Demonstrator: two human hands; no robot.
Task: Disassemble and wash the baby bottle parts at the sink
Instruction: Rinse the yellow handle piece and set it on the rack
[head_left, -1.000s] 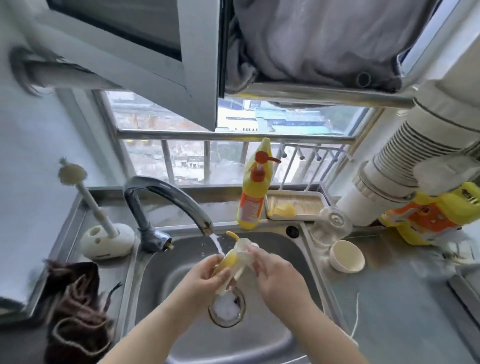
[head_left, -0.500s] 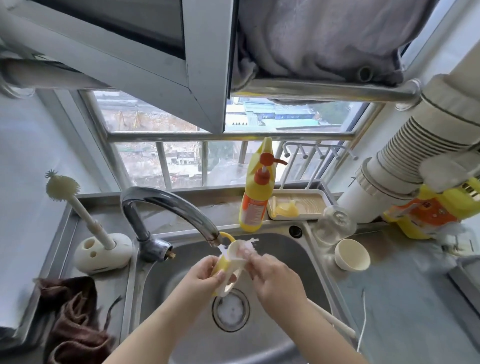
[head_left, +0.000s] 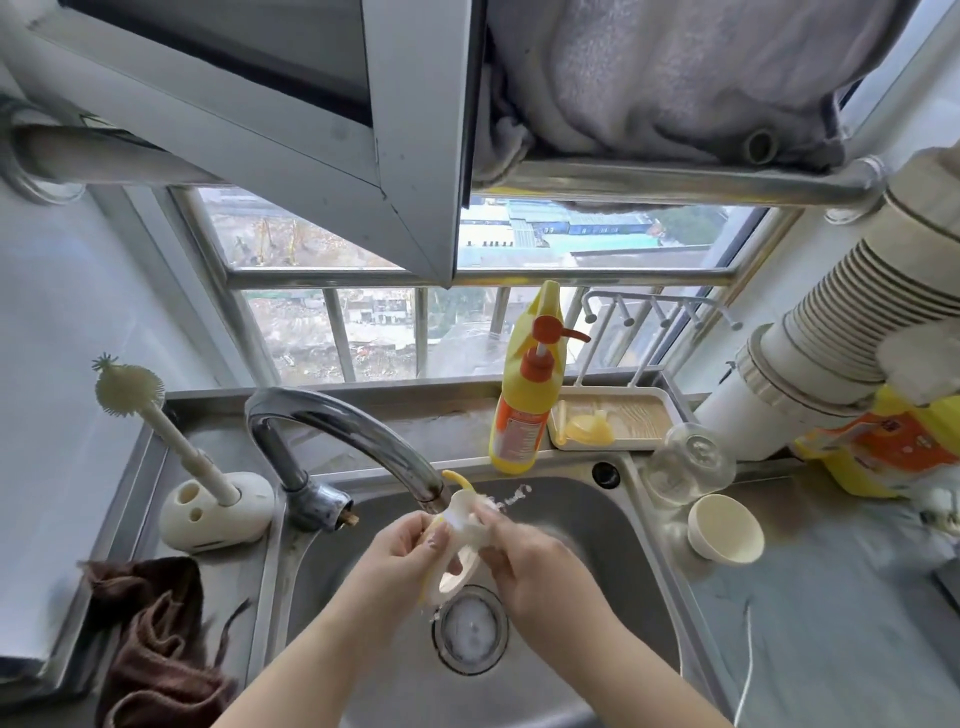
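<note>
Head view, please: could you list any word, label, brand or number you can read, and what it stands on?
Nothing reads clearly.
Orange label on the yellow pump bottle: print too blurred to read.
Orange panel on the yellow plastic bag: print too blurred to read.
No other text shows.

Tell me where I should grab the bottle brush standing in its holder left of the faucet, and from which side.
Grip the bottle brush on its bare white shaft, midway between the bristly head and the holder. It leans up and to the left, so come from above and the right, then draw it out along that tilt. The bristle head is too soft for a firm hold. Both hands are busy, so one must be freed first.
</note>
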